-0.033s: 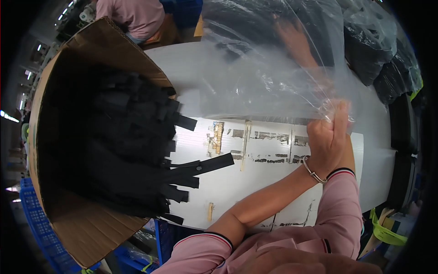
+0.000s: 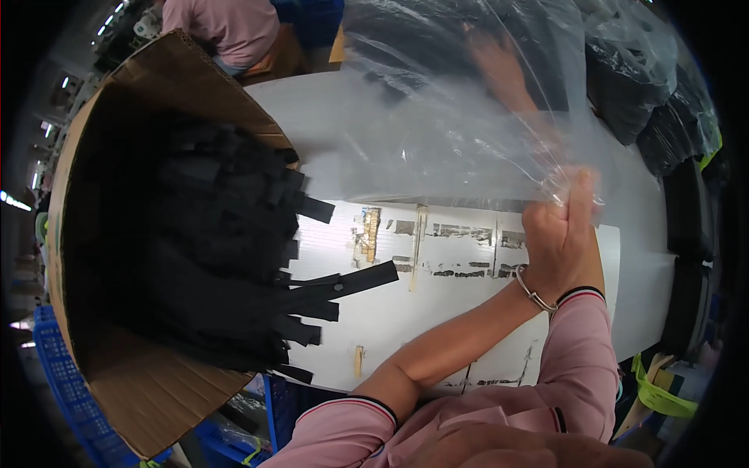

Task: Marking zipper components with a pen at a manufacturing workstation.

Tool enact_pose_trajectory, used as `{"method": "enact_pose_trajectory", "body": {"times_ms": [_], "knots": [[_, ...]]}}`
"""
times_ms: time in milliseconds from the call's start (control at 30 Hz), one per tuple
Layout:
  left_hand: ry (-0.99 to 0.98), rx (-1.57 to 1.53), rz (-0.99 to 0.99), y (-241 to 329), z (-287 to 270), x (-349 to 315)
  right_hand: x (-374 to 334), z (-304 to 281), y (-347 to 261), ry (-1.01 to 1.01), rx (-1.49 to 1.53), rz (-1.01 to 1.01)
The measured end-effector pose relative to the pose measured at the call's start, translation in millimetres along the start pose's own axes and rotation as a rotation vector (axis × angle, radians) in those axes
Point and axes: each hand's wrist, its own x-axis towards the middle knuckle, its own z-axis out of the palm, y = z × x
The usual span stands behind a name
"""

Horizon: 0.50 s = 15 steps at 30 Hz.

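pinching one clear bag (image 2: 445, 152) — one left hand (image 2: 555, 232); beneath film, one right hand (image 2: 497, 58), grip unclear

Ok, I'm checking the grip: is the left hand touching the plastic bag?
Touching: the head view shows the left hand pinching the plastic bag by its edge.

**Pink Short Sleeves with Striped Cuffs**

The person wears a pink top (image 2: 484, 417) with short sleeves. The left sleeve (image 2: 339, 427) and the right sleeve (image 2: 577, 339) each end in a dark cuff band lined with thin white and red stripes. Folded fabric shows at the chest, with a short dark-edged strip (image 2: 558, 419) beside it. A slim, silver-coloured bangle (image 2: 534, 296) circles the wrist below the bare left hand (image 2: 558, 234).
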Motion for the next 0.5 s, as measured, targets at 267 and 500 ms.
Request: {"method": "enact_pose_trajectory", "body": {"times_ms": [267, 500], "knots": [[0.030, 0.152, 0.068, -14.7, 8.9, 6.1, -40.9, -108.1, -31.3, -0.109, 0.786, 0.157], [-0.001, -0.047, 0.040, -6.1, 12.7, 7.4, -89.8, -113.5, -52.6, -0.365, 1.003, 0.107]]}}
